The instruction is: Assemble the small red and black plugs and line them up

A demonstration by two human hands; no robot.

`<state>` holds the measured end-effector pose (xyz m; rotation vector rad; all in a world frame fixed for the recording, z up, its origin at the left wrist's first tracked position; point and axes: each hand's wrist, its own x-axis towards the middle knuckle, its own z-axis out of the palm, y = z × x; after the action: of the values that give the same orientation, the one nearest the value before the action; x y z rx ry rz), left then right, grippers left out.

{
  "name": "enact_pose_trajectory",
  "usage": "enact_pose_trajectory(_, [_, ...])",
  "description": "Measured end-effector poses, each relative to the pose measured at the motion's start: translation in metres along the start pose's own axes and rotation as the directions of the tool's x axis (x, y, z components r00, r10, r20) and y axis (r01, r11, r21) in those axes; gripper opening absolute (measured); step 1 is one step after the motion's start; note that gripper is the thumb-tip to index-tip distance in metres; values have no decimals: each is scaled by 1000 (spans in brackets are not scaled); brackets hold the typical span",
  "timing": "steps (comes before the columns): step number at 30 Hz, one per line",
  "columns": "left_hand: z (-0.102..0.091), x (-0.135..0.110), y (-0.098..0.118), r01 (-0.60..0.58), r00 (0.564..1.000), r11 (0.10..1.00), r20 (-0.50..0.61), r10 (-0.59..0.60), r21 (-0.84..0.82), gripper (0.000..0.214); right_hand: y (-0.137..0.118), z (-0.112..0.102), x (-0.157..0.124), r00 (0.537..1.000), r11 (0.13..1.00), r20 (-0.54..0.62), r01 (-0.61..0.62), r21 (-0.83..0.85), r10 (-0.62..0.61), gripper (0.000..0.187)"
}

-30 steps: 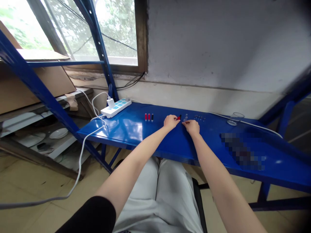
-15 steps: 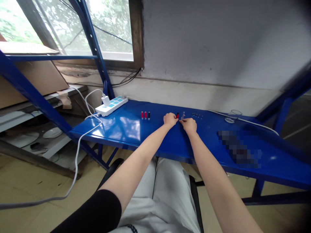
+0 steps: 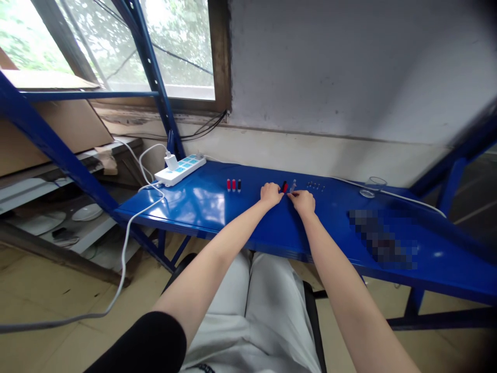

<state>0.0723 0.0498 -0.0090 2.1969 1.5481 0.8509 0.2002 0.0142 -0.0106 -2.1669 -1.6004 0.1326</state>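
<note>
Left hand [image 3: 271, 194]: set just right of the frame's centre, drawn nearly closed, with fingertips against a red and black piece [image 3: 284, 187]; impossible to tell whether gripping or merely touching it.
Right hand [image 3: 303, 202]: turned in toward the left hand, thumb and finger nearly pinched together; too small to tell whether holding anything.
Red and black piece: between the hands, right of the frame's centre, dark at the upper end, tilted a little.
Clear pieces [image 3: 293, 185]: just beyond the right hand's fingertips, beside the red and black piece.
Small bits [image 3: 315, 186]: scattered in a loose group right of the clear pieces, too tiny to make out.
Little cylinders [image 3: 233, 185]: lined up left of the hands, two red and one black.
Surface [image 3: 248, 223]: blue and glossy, spanning the middle of the frame.
Clear glass [image 3: 373, 187]: near the back edge, right of the frame.
Power strip [image 3: 180, 170]: white with blue sockets, left of centre, holding a white plug [image 3: 171, 162].
</note>
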Motion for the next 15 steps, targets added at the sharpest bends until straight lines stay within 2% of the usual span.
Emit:
enact_pose_trajectory(2, [-13,-15,-8,-96,995,994,-22,94,-59,22,-2,-3,-5,1000,999,-5,-6,-42,6,29])
enact_pose_trajectory(4, [-28,-33,-17,-180,981,976,-101,168,-123,24,-7,-5,-13,999,997,-46,21,-68,-24,28])
enact_pose_trajectory(6, [-44,-51,-27,-206,959,954,-237,153,-219,24,-18,-5,-22,984,989,-96,144,-38,-147,27])
enact_pose_trajectory(8, [-57,-64,-37,-168,923,911,-384,11,-378,27,-35,1,-31,934,937,-96,348,35,-344,26])
enact_pose_trajectory(10, [-66,-71,-46,-116,867,837,-466,-177,-535,29,-56,11,-37,873,867,-31,488,106,-487,23])
enact_pose_trajectory(12, [-71,-72,-54,-81,801,735,-483,-354,-673,27,-79,23,-39,857,854,35,507,116,-513,21])
enact_pose_trajectory(15, [-73,-69,-62,-60,720,562,-426,-548,-825,23,-108,39,-38,885,886,62,457,84,-462,24])
